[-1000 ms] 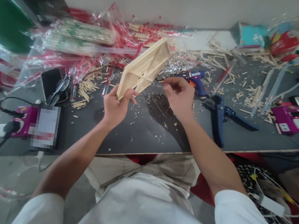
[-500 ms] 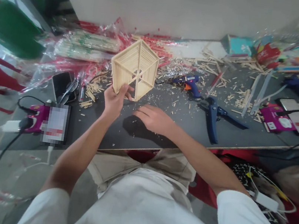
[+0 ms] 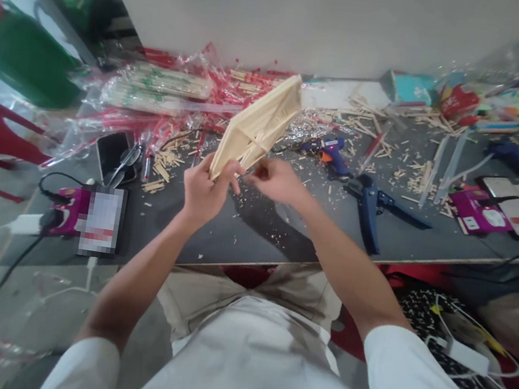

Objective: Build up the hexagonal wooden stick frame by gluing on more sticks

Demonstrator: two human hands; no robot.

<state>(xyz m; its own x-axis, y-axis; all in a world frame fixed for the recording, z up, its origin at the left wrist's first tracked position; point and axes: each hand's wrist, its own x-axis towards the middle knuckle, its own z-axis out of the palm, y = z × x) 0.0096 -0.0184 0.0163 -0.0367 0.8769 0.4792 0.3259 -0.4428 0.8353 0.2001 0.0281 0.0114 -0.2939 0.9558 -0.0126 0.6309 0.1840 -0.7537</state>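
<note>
A hexagonal frame of pale wooden sticks (image 3: 255, 125), with layered walls and spokes meeting in the middle, is held tilted above the table. My left hand (image 3: 206, 190) grips its lower left corner between thumb and fingers. Beside the frame's lower right edge is my right hand (image 3: 281, 181), its fingers curled together in a pinch. Whether these fingertips touch the frame or hold some small thing, I cannot make out. To the right of the frame a blue glue gun (image 3: 331, 153) lies on the table, with a blue hand cutter (image 3: 369, 211) nearer to me.
Short stick pieces (image 3: 166, 164) litter the dark tabletop (image 3: 170, 233). Bagged sticks (image 3: 158, 91) lie at the back left. A phone (image 3: 109, 156) with glasses, a purple power strip (image 3: 69, 211) and cables sit at left. Another purple box (image 3: 481, 211) and a second glue gun (image 3: 513, 158) are at right.
The stick frame has turned from facing me to a steep tilt, shifting slightly right. My right hand has risen from the tabletop to the frame's lower edge, its fingers now pinched.
</note>
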